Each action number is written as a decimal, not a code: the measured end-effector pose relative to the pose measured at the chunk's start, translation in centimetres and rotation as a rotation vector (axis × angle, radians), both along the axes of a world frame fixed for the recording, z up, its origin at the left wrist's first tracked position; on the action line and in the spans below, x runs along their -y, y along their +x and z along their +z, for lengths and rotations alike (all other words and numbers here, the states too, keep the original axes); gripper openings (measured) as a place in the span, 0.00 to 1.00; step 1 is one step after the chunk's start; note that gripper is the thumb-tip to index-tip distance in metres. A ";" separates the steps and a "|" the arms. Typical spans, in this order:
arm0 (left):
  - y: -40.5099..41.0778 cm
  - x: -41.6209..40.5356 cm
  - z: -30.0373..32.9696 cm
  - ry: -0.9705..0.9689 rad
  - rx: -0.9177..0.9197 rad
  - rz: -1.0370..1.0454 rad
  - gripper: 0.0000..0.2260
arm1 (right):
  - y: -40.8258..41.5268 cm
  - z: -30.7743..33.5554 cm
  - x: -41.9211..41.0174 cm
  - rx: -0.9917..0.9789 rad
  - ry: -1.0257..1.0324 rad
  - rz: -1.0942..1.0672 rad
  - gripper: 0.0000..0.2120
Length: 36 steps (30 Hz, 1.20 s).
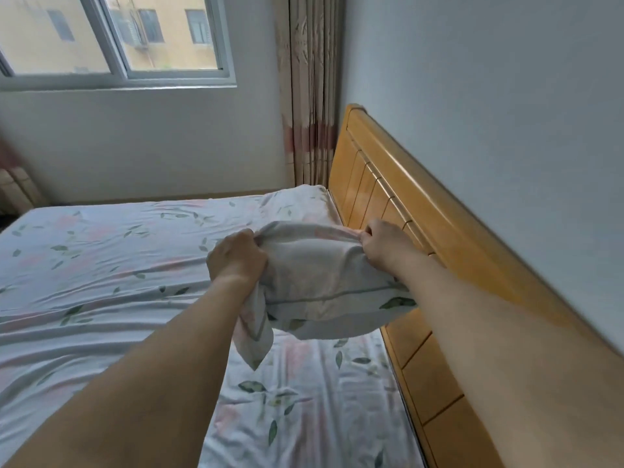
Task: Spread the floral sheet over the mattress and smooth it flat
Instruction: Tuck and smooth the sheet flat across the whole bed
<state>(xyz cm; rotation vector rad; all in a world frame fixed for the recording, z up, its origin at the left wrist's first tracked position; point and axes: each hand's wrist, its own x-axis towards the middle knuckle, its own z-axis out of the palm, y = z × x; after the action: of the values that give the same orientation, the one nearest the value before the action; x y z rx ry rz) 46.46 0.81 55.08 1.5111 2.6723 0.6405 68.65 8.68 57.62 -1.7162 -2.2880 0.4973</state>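
Gripping the far edge of a pillow (pixel 324 285) at its two corners, both hands hold it up off the bed. The left hand (pixel 236 256) has its fingers curled tight into a bunch of the pillowcase, and a loose flap of fabric hangs down below its wrist. The right hand (pixel 385 244) pinches the other corner, close to the wooden headboard (pixel 398 204). The pillow sags between them, pale on its upper face, with a grey piped seam and green leaf print along its near edge.

Under it, the floral sheet (pixel 101 265) lies over the whole visible mattress, white with faded pink blooms and scattered green leaves. It is not flat: long creases run across it left to right, and finer wrinkles gather near the headboard at the bottom of the view. A second pillow (pixel 300 201) in the same print rests at the far corner, against the headboard. Behind stand a curtain (pixel 310 96) and a window (pixel 114 38).
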 end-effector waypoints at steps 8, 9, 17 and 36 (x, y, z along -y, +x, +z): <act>4.3 2.8 -27.9 -0.472 0.248 -0.008 0.11 | 5.1 -29.1 1.8 0.129 -0.413 -0.122 0.12; 5.0 4.3 -32.0 -0.576 0.300 0.004 0.11 | 5.8 -33.1 3.2 0.170 -0.560 -0.142 0.08; 7.8 11.1 -51.8 -0.420 1.107 0.588 0.36 | 10.5 -57.1 11.2 -0.546 -0.822 -1.231 0.22; 5.0 12.9 -52.2 -0.261 1.725 0.456 0.16 | 5.1 -56.1 16.0 -1.466 -1.096 -1.455 0.10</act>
<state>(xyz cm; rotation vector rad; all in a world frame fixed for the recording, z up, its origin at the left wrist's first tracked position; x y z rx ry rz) 51.43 -12.13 2.92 -0.0536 1.4633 0.8888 73.78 -7.30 1.57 -1.6403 0.4475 1.7545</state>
